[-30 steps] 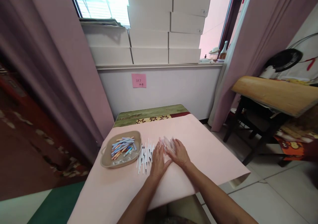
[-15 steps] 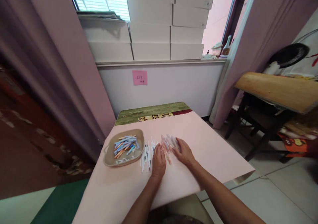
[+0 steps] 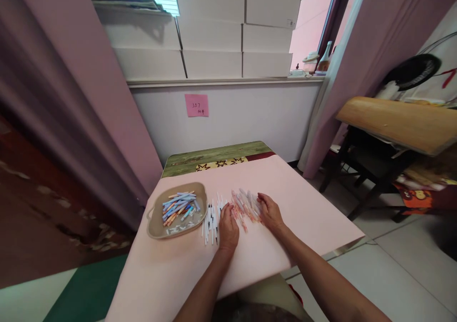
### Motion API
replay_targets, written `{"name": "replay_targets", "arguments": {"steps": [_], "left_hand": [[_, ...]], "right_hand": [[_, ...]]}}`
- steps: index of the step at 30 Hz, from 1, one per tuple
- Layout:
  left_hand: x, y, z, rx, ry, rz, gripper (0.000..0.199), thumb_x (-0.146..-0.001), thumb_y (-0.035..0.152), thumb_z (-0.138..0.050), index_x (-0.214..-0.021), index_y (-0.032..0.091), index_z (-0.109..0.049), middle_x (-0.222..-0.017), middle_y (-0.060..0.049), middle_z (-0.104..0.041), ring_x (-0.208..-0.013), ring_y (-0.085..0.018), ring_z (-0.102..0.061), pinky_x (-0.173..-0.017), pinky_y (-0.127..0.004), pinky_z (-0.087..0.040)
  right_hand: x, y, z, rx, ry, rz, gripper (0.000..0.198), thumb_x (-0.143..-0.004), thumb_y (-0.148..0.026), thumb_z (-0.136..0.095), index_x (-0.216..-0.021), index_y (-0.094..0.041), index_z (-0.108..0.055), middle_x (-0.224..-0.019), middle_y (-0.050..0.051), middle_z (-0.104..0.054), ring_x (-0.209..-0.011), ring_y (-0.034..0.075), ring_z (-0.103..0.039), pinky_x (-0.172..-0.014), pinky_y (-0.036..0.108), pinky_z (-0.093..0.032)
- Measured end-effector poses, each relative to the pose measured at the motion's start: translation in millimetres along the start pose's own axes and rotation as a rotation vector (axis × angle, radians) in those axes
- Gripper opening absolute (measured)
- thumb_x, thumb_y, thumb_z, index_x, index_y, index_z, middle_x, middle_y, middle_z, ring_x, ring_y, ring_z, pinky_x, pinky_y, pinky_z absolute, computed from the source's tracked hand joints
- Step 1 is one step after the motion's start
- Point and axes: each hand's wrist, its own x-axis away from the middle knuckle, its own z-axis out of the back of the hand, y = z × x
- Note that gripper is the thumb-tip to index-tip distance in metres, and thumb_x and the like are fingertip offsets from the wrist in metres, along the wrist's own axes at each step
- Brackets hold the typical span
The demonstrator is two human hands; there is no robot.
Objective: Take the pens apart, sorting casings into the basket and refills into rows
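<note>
Between my two hands lies a loose pile of translucent pink and clear pen barrels (image 3: 246,206) on the pink table cover. My left hand (image 3: 228,229) rests along the pile's left side, fingers stretched out and nothing gripped. At the right side, my right hand (image 3: 270,212) touches the barrels' ends with its fingers extended and lightly curved. White pen refills (image 3: 210,222) with dark tips lie in a bunch just left of my left hand, which partly hides them. Further left, a beige tray (image 3: 153,224) holds blue and orange pen parts (image 3: 180,206) and small whitish pieces (image 3: 180,226).
The table's pink cover (image 3: 303,207) reaches to its front edge. At the back, a green wood-patterned strip (image 3: 214,155) shows. A wall with a pink note (image 3: 196,105) stands behind, under stacked white boxes (image 3: 210,41). To the right is a wooden-topped desk (image 3: 400,119).
My right hand has moved slightly right, and the barrels between my hands now lie more spread out and visible. My left hand stays almost in place. The view has shifted a little.
</note>
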Motion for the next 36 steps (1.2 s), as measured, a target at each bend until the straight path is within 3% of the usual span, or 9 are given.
{"name": "replay_targets", "arguments": {"steps": [6, 10, 14, 18, 23, 28, 33, 36], "left_hand": [[1.5, 0.0, 2.5, -0.026, -0.025, 0.016, 0.036, -0.087, 0.009, -0.036, -0.115, 0.016, -0.056, -0.124, -0.014, -0.055, -0.124, -0.024, -0.048, -0.105, -0.047, -0.038], [5.6, 5.0, 1.4, -0.031, -0.107, -0.019, 0.038, -0.085, 0.012, -0.042, -0.121, 0.015, -0.052, -0.132, -0.016, -0.050, -0.130, -0.025, -0.042, -0.109, -0.048, -0.034], [9.6, 13.9, 2.1, -0.049, -0.229, -0.101, 0.050, -0.079, 0.022, -0.058, -0.128, 0.015, -0.047, -0.143, -0.017, -0.040, -0.136, -0.029, -0.033, -0.110, -0.050, -0.032], [8.5, 21.1, 6.4, -0.080, -0.316, -0.165, 0.054, -0.079, 0.024, -0.060, -0.130, 0.014, -0.044, -0.145, -0.018, -0.035, -0.139, -0.030, -0.027, -0.111, -0.052, -0.030], [5.3, 22.0, 7.5, -0.113, -0.287, -0.134, 0.037, -0.087, 0.012, -0.041, -0.123, 0.013, -0.048, -0.142, -0.018, -0.039, -0.139, -0.026, -0.028, -0.111, -0.050, -0.032], [8.1, 23.1, 9.6, -0.166, -0.293, -0.143, 0.037, -0.089, 0.014, -0.040, -0.124, 0.015, -0.048, -0.140, -0.016, -0.043, -0.137, -0.024, -0.031, -0.110, -0.049, -0.034], [17.9, 21.8, 34.9, -0.369, -0.261, -0.145, 0.044, -0.090, 0.018, -0.042, -0.134, 0.020, -0.043, -0.146, -0.013, -0.039, -0.139, -0.025, -0.029, -0.109, -0.051, -0.034], [23.7, 12.9, 53.5, -0.566, -0.243, -0.124, 0.062, -0.087, 0.029, -0.052, -0.144, 0.019, -0.030, -0.150, -0.015, -0.033, -0.140, -0.031, -0.025, -0.108, -0.057, -0.031]], "right_hand": [[1.2, 1.0, 1.0, 0.045, -0.017, 0.000, 0.038, -0.089, -0.024, -0.036, -0.121, -0.017, -0.056, -0.113, 0.009, -0.066, -0.094, 0.018, -0.066, -0.087, 0.035, -0.052], [3.6, -5.7, 3.2, 0.120, -0.056, 0.027, 0.042, -0.090, -0.030, -0.040, -0.129, -0.016, -0.049, -0.121, 0.011, -0.062, -0.102, 0.020, -0.063, -0.091, 0.036, -0.050], [7.3, -15.5, 1.0, 0.220, -0.141, 0.098, 0.056, -0.086, -0.041, -0.051, -0.136, -0.017, -0.044, -0.134, 0.013, -0.053, -0.124, 0.026, -0.048, -0.106, 0.045, -0.035], [9.9, -20.7, -1.1, 0.279, -0.198, 0.135, 0.054, -0.089, -0.042, -0.046, -0.137, -0.017, -0.043, -0.138, 0.013, -0.049, -0.130, 0.026, -0.041, -0.112, 0.049, -0.024], [10.7, -19.6, 1.2, 0.305, -0.187, 0.143, 0.055, -0.091, -0.044, -0.043, -0.137, -0.015, -0.041, -0.135, 0.015, -0.051, -0.125, 0.027, -0.045, -0.108, 0.048, -0.032], [12.2, -19.7, 3.9, 0.243, -0.180, 0.161, 0.052, -0.091, -0.041, -0.044, -0.137, -0.017, -0.041, -0.133, 0.014, -0.051, -0.123, 0.025, -0.047, -0.105, 0.043, -0.039], [12.1, -17.7, 3.8, 0.228, -0.150, 0.113, 0.055, -0.091, -0.043, -0.045, -0.138, -0.017, -0.038, -0.137, 0.014, -0.047, -0.127, 0.026, -0.043, -0.105, 0.047, -0.038], [11.5, -15.9, 3.3, 0.228, -0.136, 0.095, 0.058, -0.089, -0.045, -0.048, -0.139, -0.017, -0.036, -0.139, 0.015, -0.045, -0.129, 0.028, -0.040, -0.106, 0.050, -0.036]]}}
